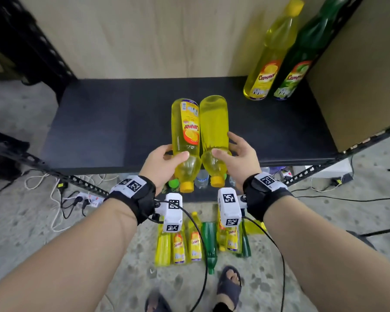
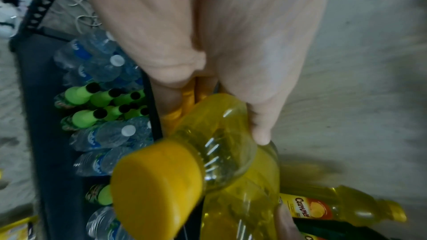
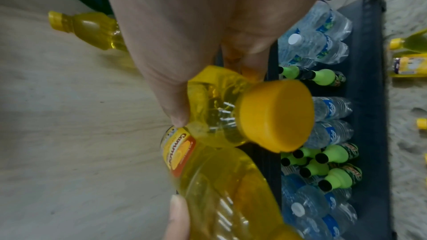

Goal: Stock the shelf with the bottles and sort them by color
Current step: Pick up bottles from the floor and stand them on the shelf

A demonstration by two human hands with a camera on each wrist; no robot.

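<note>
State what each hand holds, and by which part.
Left hand grips a labelled yellow plastic bottle at its shoulder, below the label. Right hand grips a second yellow plastic bottle at the same part.

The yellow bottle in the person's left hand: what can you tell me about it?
The yellow bottle is clear plastic filled with yellow liquid, with an orange-yellow cap and a yellow-and-red label facing up. It is held roughly level over the dark shelf, base toward the wall, cap toward the person. The left hand grips its neck end; a second yellow bottle lies close alongside.
</note>
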